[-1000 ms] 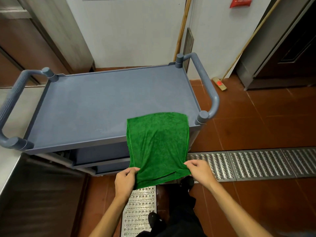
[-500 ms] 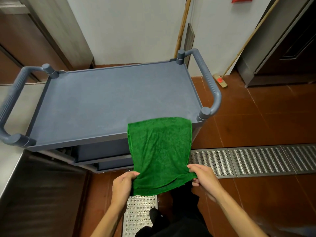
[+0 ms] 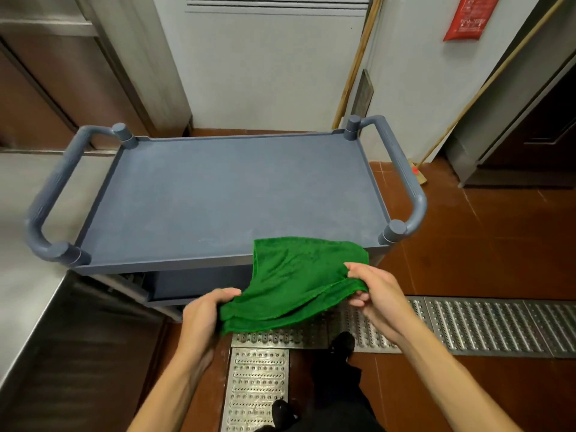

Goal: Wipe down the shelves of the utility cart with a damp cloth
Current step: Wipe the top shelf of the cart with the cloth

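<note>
Presently left grip [image 3: 205, 310] and right grip [image 3: 374, 294] both clutch the green cloth [image 3: 296, 275] draped on the cart [image 3: 218, 198].

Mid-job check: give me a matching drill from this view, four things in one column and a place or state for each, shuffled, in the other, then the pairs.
Things:
1. green cloth
2. top shelf
3. broom
4. red pouch

Places or states:
A. hangs on the wall, upper right
B. blue-grey, flat, with a raised rim
C. pinched by the left hand and right hand, far end draped on the shelf's near rim
D. leans on the wall, head on the floor tiles right of the shelf

Pairs: 1-C; 2-B; 3-D; 4-A
</note>
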The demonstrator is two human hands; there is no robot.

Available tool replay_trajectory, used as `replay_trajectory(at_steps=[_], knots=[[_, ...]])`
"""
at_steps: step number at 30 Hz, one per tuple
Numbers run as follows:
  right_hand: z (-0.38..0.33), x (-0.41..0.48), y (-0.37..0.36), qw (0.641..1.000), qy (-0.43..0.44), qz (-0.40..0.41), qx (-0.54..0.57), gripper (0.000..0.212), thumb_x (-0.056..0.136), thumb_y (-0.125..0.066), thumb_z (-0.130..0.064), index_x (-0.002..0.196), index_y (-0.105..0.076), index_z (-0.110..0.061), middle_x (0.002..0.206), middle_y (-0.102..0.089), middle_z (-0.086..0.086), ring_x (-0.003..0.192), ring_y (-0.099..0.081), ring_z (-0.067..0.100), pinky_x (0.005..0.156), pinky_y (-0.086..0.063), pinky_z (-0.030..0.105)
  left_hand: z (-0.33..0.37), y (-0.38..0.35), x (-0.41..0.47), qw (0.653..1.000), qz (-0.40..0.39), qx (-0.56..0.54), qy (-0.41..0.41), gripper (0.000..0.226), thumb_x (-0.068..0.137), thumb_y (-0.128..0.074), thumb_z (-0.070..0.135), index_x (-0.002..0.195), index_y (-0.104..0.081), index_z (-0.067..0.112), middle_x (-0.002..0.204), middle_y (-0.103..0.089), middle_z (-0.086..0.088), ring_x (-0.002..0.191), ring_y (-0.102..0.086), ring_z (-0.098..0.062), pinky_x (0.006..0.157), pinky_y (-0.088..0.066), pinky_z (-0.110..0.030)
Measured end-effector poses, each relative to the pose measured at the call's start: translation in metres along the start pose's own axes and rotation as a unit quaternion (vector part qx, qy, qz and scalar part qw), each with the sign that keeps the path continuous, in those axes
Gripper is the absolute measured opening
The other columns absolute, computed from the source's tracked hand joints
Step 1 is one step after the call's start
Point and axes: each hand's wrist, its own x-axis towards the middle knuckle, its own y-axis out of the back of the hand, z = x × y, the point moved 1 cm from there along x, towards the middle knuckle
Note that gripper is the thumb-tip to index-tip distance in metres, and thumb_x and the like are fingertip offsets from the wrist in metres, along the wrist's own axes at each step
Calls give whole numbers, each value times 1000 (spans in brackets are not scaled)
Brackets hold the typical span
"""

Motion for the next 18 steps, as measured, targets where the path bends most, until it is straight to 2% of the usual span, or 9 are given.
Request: replay_trajectory(at_steps=[2, 5, 8, 11, 13, 15, 18], knots=[[-16, 6, -20, 999, 21, -24, 0, 23, 94, -50, 1, 110, -63, 9, 64, -56, -1, 43, -32, 3, 40, -26, 18, 23, 3, 8, 1000, 8, -27, -10, 17, 77, -63, 2, 75, -79, 6, 80, -76, -12, 72, -72, -22, 65, -59, -29], [-35, 19, -53, 998, 39, -48, -3, 23, 94, -46, 1, 106, -64, 8, 53, -47, -2, 42, -30, 3, 39, -24, 16, 54, 7, 22, 998, 14, -55, -32, 17, 80, -63, 3, 86, -78, 3, 89, -77, -14, 81, -71, -25, 71, -59, -31], [-52, 35, -83, 996, 51, -68, -6, 20, 94, -47, 1, 99, -66, 4, 50, -45, -4, 41, -31, 3, 38, -24, 15, 83, 10, 32, 996, 8, -65, -63, 21, 85, -57, 1, 92, -77, 4, 87, -76, -9, 73, -70, -16, 57, -55, -19], [-70, 53, -113, 994, 53, -95, -7, 19, 93, -48, 0, 97, -66, 2, 49, -43, -4, 42, -31, 3, 38, -25, 16, 110, 16, 39, 993, 17, -70, -96, 23, 87, -55, -2, 92, -76, 3, 80, -76, -6, 73, -67, -17, 54, -53, -17], [-82, 67, -132, 992, 47, -117, -10, 18, 93, -48, 0, 95, -66, 1, 51, -42, -4, 43, -31, 4, 39, -24, 16, 125, 23, 44, 990, 34, -75, -112, 22, 87, -55, -3, 93, -75, 3, 79, -76, -6, 75, -66, -19, 61, -55, -21], [-93, 81, -150, 989, 39, -140, -16, 17, 93, -49, -1, 94, -67, -1, 55, -43, -3, 46, -31, 6, 41, -24, 18, 140, 31, 47, 988, 48, -77, -125, 22, 87, -56, -1, 95, -76, 3, 87, -75, -12, 80, -65, -22, 67, -55, -25], [-107, 110, -187, 982, 24, -184, -43, 14, 92, -51, -2, 94, -64, -3, 61, -42, -2, 47, -32, 5, 42, -25, 18, 165, 49, 58, 983, 80, -78, -147, 21, 88, -58, 2, 96, -77, 7, 88, -72, -11, 73, -63, -17, 56, -51, -19]])
